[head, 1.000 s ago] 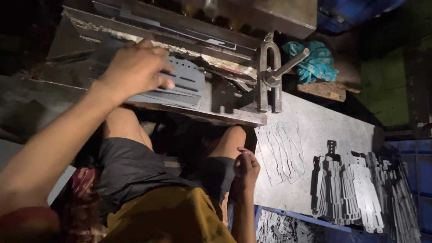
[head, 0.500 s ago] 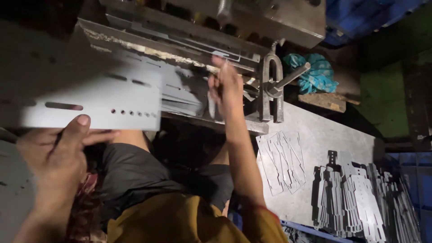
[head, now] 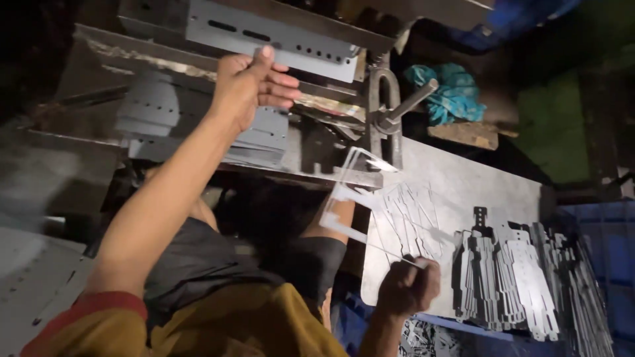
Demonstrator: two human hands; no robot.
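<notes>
a worker at a metal press, seen from above: the left hand [head: 254, 82] is raised to the machine, its grip closed on the lower edge of a long grey perforated metal plate [head: 278, 39] that sits up in the press bed [head: 198, 66], thumb in front and fingers curled behind. the plate looks set in place or close to it, though whether it is fully seated cannot be told from this angle. below that hand, a stack of similar punched plates [head: 205, 129] lies on the press's lower ledge.

the right hand [head: 410, 287] is lower down, its grip clamped on the thin stem of a flat cut-out blank [head: 354, 195], which is lifted clear and tilted in the air between the press and the steel surface [head: 489, 192]. the blank is blurred, so its outline is hard to read.

judging from how things lie, the work is mid-run rather than near its end: a few loose blanks [head: 413, 218] are spread flat on the surface, and a thick row of dark, fanned blanks [head: 522, 277] rests along its right edge, beside a blue crate [head: 612, 244]. which pile is worked and which is waiting cannot be told. a bent lever handle [head: 407, 106] juts from the press frame, with a teal cloth [head: 450, 92] bundled behind it.
</notes>
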